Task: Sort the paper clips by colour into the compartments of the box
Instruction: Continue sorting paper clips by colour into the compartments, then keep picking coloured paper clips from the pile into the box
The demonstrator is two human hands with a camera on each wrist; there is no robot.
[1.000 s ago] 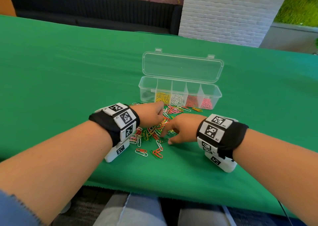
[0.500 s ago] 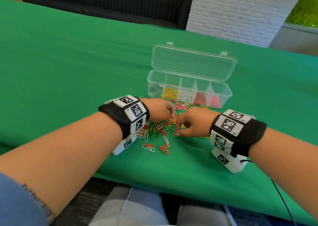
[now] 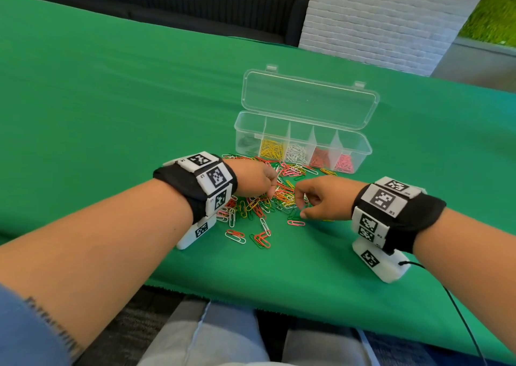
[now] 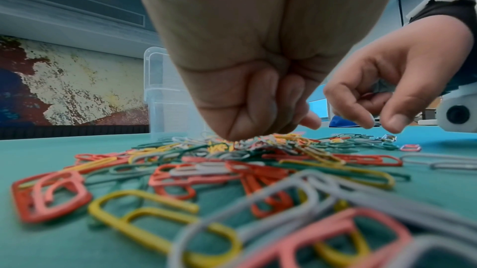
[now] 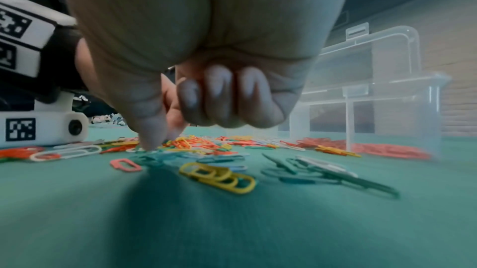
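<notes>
Two hands curl over my clip pile [image 3: 268, 198] near the bench's front edge: right hand [image 3: 324, 198] thumb touching green clips, left hand [image 3: 255, 181] fisted on top, grip uncertain; box [image 3: 304, 153] lies beyond.

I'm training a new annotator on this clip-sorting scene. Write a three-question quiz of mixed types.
1. True or false: the lid of the box is open.
2. Which colour fills the second compartment from the left? A blue, B yellow, C black.
3. Fill in: both the left hand and the right hand work over the loose ____ of clips.

Key: 1 true; 2 B; 3 pile.
</notes>
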